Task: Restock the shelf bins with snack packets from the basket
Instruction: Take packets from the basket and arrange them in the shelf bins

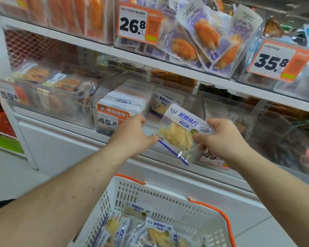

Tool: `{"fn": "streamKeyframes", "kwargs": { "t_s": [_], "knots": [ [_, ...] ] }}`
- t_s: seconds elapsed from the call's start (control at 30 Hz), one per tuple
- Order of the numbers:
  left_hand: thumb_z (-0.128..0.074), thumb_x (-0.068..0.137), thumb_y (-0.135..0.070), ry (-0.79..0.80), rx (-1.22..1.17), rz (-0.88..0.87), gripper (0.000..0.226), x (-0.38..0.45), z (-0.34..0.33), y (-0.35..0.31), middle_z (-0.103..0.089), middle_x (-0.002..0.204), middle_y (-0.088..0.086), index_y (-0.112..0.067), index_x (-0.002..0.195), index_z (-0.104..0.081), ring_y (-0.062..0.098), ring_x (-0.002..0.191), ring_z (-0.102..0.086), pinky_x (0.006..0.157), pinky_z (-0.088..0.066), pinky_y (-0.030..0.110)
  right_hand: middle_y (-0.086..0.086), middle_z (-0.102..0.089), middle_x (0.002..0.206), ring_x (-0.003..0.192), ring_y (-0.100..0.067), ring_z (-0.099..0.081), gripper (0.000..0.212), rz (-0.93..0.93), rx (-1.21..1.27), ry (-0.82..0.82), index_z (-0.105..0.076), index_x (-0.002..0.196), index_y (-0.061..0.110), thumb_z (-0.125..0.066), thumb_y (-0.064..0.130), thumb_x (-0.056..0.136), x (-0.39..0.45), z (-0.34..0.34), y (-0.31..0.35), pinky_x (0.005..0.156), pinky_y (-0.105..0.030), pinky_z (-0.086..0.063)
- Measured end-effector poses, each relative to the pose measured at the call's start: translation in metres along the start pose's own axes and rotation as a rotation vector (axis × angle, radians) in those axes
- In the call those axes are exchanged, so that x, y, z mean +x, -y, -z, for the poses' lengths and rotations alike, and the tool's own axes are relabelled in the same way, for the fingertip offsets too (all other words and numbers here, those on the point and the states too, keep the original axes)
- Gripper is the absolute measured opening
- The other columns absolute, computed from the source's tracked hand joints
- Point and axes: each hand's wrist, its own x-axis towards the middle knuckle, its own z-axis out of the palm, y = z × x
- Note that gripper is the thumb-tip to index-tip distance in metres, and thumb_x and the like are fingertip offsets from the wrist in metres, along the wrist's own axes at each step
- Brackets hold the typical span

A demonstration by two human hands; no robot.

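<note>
Obs: person stands at shelf w/ both arms out. Right hand [221,138] grips a snack packet [182,132] at its right edge, thumb on the front face, fingers curled behind. Left hand [134,134] pinches the same packet's left edge w/ thumb tip; its other fingers curl toward the front lip of the clear bin [114,111], contact w/ lip not certain. Packet is tilted, held in air just in front of and slightly below the bin opening, not yet inside.

Bin: holds upright rows of white packets on the left, a matching fish-slice packet [163,102] standing at the back right. Open gap on right side of bin. 45.8 price tag [112,118] on bin front.

Basket [168,198]: white w/ orange handles, below the hands; several more same-type packets [157,230] inside.

Step (judged): aligning packet for insertion into the gap.

Risks:
- packet is limp and tilted; lower corner may catch on bin lip and fold.
- edge-only pinch, film looks slick; could slip and drop toward basket or floor.
- pushing in at an angle may topple the standing packet behind.
- left hand near tag; may knock it askew.
</note>
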Motion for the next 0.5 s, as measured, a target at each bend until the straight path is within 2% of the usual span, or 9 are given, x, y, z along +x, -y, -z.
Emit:
{"fn": "streamKeyframes", "kwargs": {
  "t_s": [0.07, 0.2, 0.3, 0.4, 0.5],
  "knots": [
    [-0.077, 0.076, -0.04, -0.101, 0.111, -0.078, 0.066, 0.011, 0.01, -0.001, -0.053, 0.132, 0.006, -0.018, 0.133, -0.051, 0.026, 0.123, -0.049, 0.102, -0.043, 0.039, -0.006, -0.073, 0.076, 0.056, -0.015, -0.066, 0.008, 0.043, -0.022, -0.093, -0.068, 0.089, 0.019, -0.073, 0.013, 0.086, 0.011, 0.002, 0.014, 0.053, -0.034, -0.055],
    [-0.074, 0.078, -0.035, -0.232, 0.191, -0.098, 0.061, 0.021, 0.016, 0.011, -0.047, 0.133, 0.009, -0.02, 0.132, -0.051, 0.031, 0.127, -0.039, 0.106, -0.035, 0.039, 0.007, -0.067, 0.08, 0.07, -0.012, -0.064, 0.008, 0.101, -0.149, -0.183, -0.063, 0.083, 0.025, -0.069, 0.02, 0.086, 0.037, -0.011, 0.033, 0.054, -0.027, -0.051],
    [-0.073, 0.078, -0.04, -0.228, 0.264, -0.063, 0.065, 0.026, 0.012, 0.018, -0.041, 0.135, 0.008, -0.022, 0.135, -0.047, 0.031, 0.128, -0.036, 0.106, -0.032, 0.037, -0.001, -0.067, 0.088, 0.08, -0.019, -0.064, 0.008, 0.086, -0.262, -0.227, -0.064, 0.091, 0.021, -0.065, 0.017, 0.083, 0.061, -0.031, 0.036, 0.063, -0.029, -0.051],
    [-0.075, 0.075, -0.044, -0.275, 0.318, -0.067, 0.071, 0.032, 0.013, 0.018, -0.038, 0.135, 0.007, -0.024, 0.137, -0.045, 0.031, 0.127, -0.033, 0.107, -0.029, 0.037, -0.006, -0.069, 0.094, 0.084, -0.026, -0.066, 0.016, 0.077, -0.297, -0.245, -0.066, 0.097, 0.017, -0.065, 0.019, 0.081, 0.085, -0.049, 0.04, 0.073, -0.04, -0.059],
    [-0.075, 0.073, -0.046, -0.324, 0.375, -0.06, 0.073, 0.035, 0.016, 0.021, -0.035, 0.135, 0.005, -0.025, 0.136, -0.045, 0.031, 0.127, -0.03, 0.107, -0.027, 0.037, -0.006, -0.067, 0.097, 0.083, -0.026, -0.064, 0.023, 0.06, -0.37, -0.218, -0.064, 0.105, 0.015, -0.066, 0.022, 0.084, 0.106, -0.064, 0.042, 0.071, -0.038, -0.058]
  ]
}}
